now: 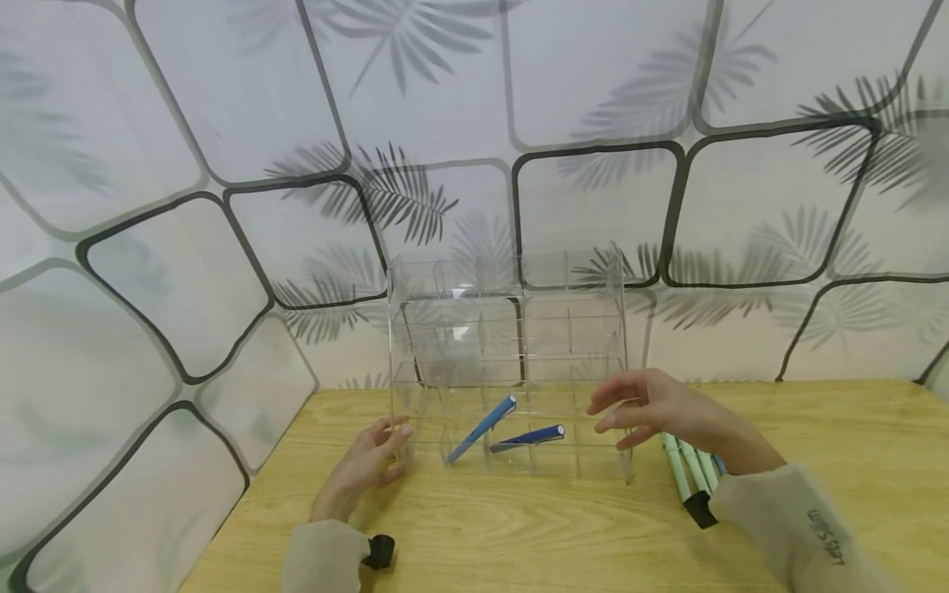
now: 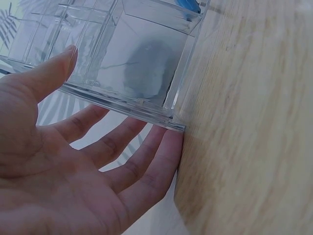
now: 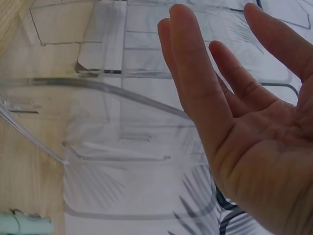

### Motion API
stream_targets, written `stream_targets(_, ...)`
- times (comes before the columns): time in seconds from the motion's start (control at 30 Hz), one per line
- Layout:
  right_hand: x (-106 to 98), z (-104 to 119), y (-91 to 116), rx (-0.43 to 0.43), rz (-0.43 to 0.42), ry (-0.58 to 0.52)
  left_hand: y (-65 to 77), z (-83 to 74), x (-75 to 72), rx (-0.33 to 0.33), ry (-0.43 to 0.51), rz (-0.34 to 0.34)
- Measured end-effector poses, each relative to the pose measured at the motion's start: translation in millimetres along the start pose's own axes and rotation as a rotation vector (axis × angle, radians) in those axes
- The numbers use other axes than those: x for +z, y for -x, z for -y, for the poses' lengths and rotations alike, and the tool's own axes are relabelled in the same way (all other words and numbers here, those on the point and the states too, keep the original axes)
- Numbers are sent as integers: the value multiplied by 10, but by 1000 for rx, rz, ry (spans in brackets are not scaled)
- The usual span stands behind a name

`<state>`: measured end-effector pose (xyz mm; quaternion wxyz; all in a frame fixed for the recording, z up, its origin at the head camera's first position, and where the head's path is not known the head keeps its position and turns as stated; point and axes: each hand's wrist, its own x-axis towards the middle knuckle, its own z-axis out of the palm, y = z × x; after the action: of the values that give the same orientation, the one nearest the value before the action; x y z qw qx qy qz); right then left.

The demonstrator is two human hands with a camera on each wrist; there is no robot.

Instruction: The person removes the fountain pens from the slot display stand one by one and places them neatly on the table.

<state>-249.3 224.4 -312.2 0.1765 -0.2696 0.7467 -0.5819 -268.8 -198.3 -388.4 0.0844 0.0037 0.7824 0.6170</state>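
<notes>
A clear acrylic rack (image 1: pixel 511 329) with several tiers of compartments stands upright on the table. In its lowest tier lean a light blue pen (image 1: pixel 482 429) and a dark blue pen (image 1: pixel 528 439). My left hand (image 1: pixel 366 457) is at the rack's lower left side. Its fingers (image 2: pixel 146 169) touch the side panel near the table, the thumb (image 2: pixel 58 71) apart from them. Off the rack's right side, my right hand (image 1: pixel 660 412) hovers with fingers spread and only slightly bent. It holds nothing, as the right wrist view of this hand (image 3: pixel 244 117) shows.
Several light green pens (image 1: pixel 689 465) lie under my right forearm, with a bit of blue beside them. The wooden table (image 1: pixel 519 535) meets a patterned fabric wall (image 1: pixel 593 206) close behind the rack, and another wall (image 1: pixel 111 329) slants along the left.
</notes>
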Motion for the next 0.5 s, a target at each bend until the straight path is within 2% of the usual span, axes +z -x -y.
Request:
stream_targets(0.27, 173, -62, -134, 35, 7, -2, -1, 0, -10, 6, 4, 4)
stream_targets(0.5, 255, -110, -222, 16, 25, -8, 4, 5, -8, 8, 5, 8)
